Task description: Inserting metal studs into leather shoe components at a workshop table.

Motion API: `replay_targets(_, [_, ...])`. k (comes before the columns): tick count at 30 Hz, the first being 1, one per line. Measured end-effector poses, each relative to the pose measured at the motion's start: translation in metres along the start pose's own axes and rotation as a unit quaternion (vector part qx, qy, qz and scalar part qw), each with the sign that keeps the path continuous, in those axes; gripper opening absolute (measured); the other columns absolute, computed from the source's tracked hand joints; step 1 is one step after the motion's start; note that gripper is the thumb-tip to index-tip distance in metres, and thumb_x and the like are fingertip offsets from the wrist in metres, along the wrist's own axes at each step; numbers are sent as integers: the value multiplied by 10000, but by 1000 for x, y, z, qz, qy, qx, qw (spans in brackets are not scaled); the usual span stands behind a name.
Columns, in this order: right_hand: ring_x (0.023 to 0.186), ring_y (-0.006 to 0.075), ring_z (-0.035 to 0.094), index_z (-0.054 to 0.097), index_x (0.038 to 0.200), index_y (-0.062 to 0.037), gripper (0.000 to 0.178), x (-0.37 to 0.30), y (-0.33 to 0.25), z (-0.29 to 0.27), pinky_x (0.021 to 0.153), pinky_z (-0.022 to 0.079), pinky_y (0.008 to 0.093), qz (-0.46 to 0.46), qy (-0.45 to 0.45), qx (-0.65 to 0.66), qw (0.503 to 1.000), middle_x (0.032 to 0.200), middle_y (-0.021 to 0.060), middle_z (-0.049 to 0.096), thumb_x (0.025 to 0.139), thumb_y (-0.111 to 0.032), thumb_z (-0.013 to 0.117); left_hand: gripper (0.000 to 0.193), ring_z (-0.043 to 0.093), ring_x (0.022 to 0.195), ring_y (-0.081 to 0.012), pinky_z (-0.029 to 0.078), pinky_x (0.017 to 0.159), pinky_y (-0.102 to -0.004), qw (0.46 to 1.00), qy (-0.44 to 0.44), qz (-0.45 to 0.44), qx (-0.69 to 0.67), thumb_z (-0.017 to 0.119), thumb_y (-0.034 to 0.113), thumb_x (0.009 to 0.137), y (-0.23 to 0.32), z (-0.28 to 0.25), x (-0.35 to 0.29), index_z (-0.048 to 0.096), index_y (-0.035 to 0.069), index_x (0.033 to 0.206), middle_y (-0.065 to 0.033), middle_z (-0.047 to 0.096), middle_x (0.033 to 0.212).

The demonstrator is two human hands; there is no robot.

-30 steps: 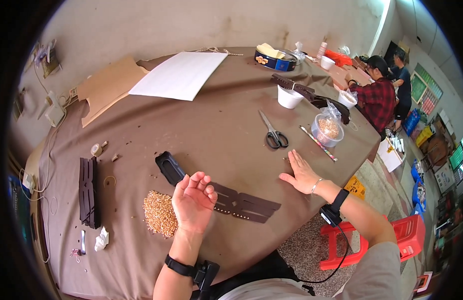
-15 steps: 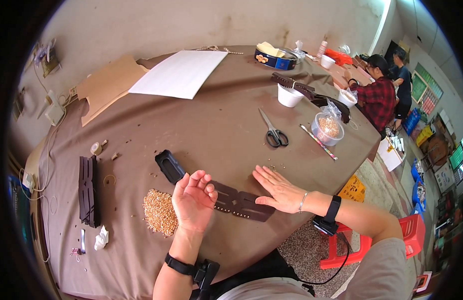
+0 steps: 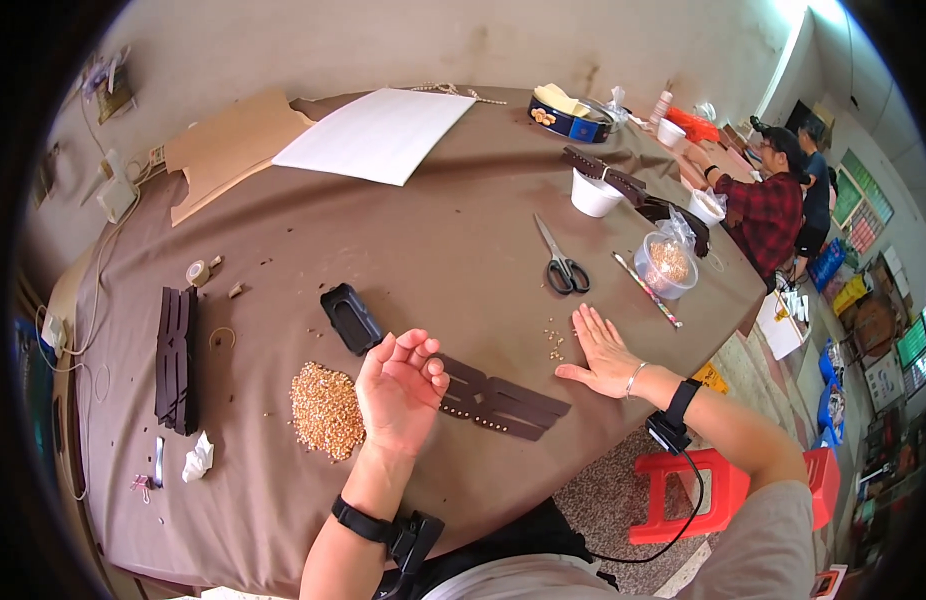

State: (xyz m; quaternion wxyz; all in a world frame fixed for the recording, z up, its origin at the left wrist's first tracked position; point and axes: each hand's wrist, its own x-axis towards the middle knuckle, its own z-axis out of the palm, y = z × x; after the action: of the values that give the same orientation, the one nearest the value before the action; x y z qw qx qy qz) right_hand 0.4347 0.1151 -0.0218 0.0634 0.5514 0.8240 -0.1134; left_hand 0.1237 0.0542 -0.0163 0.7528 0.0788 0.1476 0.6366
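A dark brown slotted strip (image 3: 523,405) lies flat on the brown cloth, gold studs along part of its near edge. My left hand (image 3: 403,395) is palm up over its left end, fingers loosely curled and apart, with nothing visible in it. Flat on the cloth beyond the strip's right end rests my right hand (image 3: 608,358), fingers stretched. Several small gold studs (image 3: 555,345) are scattered beside its thumb. A heap of gold studs (image 3: 326,410) sits left of my left hand, and a small black tray (image 3: 352,318) lies just beyond that hand.
Scissors (image 3: 561,265), a patterned stick (image 3: 647,290) and a clear tub (image 3: 666,268) of studs lie farther right. A bundle of dark strips (image 3: 176,360) is at the left. White cups, a blue tin (image 3: 568,120) and a white sheet (image 3: 383,140) stand farther back. Other people sit and stand at far right.
My right hand has slid right and away from the strip, uncovering its right end and more loose studs. My left hand stays palm up. The whole view has shifted slightly.
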Motion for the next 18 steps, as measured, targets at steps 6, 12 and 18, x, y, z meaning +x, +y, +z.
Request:
replay_targets(6, [1420, 323, 8, 7, 1447, 33, 1045, 15, -15, 6, 1147, 51, 428, -35, 31, 6, 999, 1517, 230, 15, 823, -742, 327, 280, 533, 711, -177, 456, 656, -289, 1000, 0, 0, -3, 530, 313, 872, 0, 1, 1, 590, 49, 942, -57, 612, 864])
replay_targets(12, [1419, 322, 36, 45, 1449, 30, 1035, 22, -33, 10, 1147, 61, 429, -69, 45, 4, 997, 1518, 221, 49, 822, -742, 331, 276, 527, 709, -181, 452, 653, -288, 1000, 5, -6, -3, 523, 310, 873, -1, 3, -1, 587, 49, 933, -59, 609, 860])
replay_targets(18, [1417, 325, 49, 85, 1446, 35, 1011, 28, -60, 14, 1147, 67, 435, -105, 63, -2, 993, 1517, 220, 65, 832, -727, 339, 273, 530, 716, -181, 450, 658, -286, 1000, 3, -5, 0, 524, 312, 873, -2, 3, -2, 589, 54, 935, -56, 608, 861])
